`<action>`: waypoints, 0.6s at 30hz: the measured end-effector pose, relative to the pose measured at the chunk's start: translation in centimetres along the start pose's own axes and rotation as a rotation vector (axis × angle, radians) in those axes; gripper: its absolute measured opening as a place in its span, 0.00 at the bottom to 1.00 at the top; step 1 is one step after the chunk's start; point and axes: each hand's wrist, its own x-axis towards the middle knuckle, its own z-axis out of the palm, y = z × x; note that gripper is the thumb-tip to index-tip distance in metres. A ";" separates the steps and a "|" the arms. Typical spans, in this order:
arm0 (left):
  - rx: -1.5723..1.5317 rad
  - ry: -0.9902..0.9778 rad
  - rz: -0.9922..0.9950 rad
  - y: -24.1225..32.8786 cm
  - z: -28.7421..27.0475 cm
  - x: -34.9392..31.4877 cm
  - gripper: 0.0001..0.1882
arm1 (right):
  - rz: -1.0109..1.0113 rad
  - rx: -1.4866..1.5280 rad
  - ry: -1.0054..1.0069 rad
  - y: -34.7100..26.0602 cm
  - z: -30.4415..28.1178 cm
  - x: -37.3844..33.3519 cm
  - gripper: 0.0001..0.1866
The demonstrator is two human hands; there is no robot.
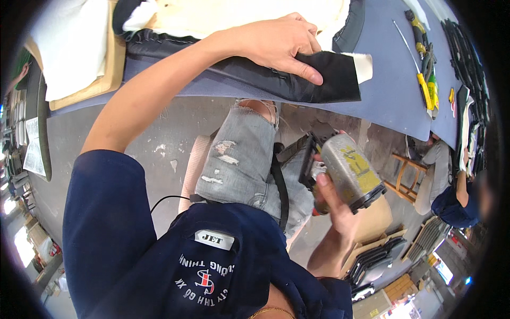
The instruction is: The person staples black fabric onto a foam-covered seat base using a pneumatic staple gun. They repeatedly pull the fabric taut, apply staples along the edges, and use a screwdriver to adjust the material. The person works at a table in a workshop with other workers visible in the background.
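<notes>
My left hand [281,45] reaches across the blue-covered table and grips the edge of a black upholstery cover [337,74]. Its thumb lies along the black material, while the fingers curl over the far side and are partly hidden. The cover wraps the rim of a padded piece with a pale inner face [212,16], and a loose black flap hangs toward me with a white strip [363,68] behind it. Below the table edge, to the right of my knee, my right hand [337,204] is closed around a pneumatic staple gun [353,170] with a scuffed metal body.
On the table's right side lie a screwdriver [425,90], pliers [429,58] and another yellow-black tool [416,26]. A wooden panel with white padding [69,48] stands at the left. Beyond a wooden stool [406,175], another person [451,204] sits at the right. Stacked dark panels [377,260] stand lower right.
</notes>
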 end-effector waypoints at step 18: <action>-0.073 0.109 0.006 0.0 0.2 0.1 0.34 | -0.305 -0.334 0.116 1.4 6.4 3.0 0.37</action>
